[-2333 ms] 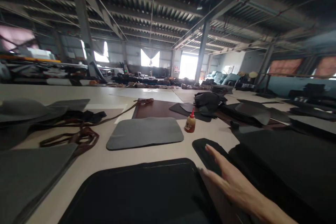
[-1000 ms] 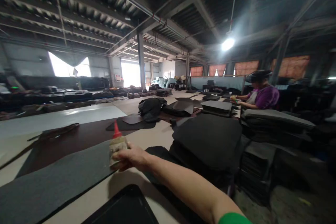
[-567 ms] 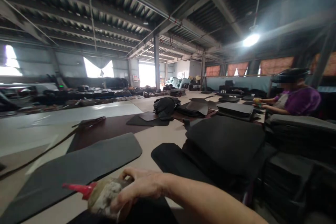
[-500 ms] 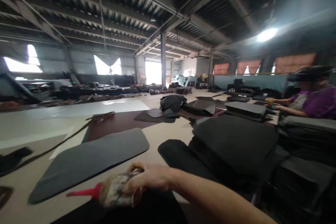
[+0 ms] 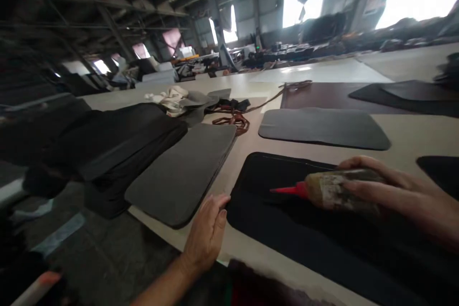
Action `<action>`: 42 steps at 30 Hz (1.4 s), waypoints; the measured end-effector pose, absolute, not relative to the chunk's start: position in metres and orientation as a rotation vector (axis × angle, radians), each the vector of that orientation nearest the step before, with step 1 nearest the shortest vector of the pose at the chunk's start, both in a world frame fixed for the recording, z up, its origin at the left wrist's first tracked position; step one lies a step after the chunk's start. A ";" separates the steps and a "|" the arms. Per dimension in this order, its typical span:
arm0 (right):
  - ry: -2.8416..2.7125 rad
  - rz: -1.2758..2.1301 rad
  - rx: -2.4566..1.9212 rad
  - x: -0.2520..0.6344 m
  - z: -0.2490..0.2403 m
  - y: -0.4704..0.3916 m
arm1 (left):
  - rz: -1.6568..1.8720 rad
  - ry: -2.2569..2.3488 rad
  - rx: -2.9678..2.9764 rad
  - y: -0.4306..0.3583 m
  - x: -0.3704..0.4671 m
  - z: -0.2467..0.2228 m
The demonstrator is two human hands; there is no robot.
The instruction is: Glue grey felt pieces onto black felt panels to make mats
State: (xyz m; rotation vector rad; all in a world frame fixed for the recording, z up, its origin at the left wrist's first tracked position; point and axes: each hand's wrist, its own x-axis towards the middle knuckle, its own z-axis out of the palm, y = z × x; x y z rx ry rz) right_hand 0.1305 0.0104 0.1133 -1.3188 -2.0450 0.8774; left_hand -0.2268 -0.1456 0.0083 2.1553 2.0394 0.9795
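My right hand [image 5: 380,186] is wrapped round a stained glue bottle [image 5: 333,190] with a red pointed nozzle, held on its side. Below it a black rounded panel [image 5: 279,220] lies on the pale tabletop [image 5: 229,244], and the nozzle points left over that panel. My left hand [image 5: 208,234] rests at the panel's left corner with nothing in it, its fingers stretched forward and close together, thumb slightly apart. Left of this hand lies a stack of grey panels [image 5: 186,172]. A single grey panel [image 5: 322,128] lies beyond the black one.
Black fabric [image 5: 125,138] is heaped at the left. Brown straps [image 5: 233,122] and pale cloth [image 5: 174,99] lie behind the grey stack. A maroon sheet [image 5: 319,95] is farther back. The table's near edge runs below my left hand, with floor beyond it.
The view has swung left and down. My left hand has come into view beside the black panel. My right hand still holds the bottle, which now appears farther right in view.
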 end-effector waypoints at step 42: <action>-2.672 0.635 -0.622 0.000 0.116 -0.015 | 0.928 2.049 2.241 -0.144 -0.218 0.007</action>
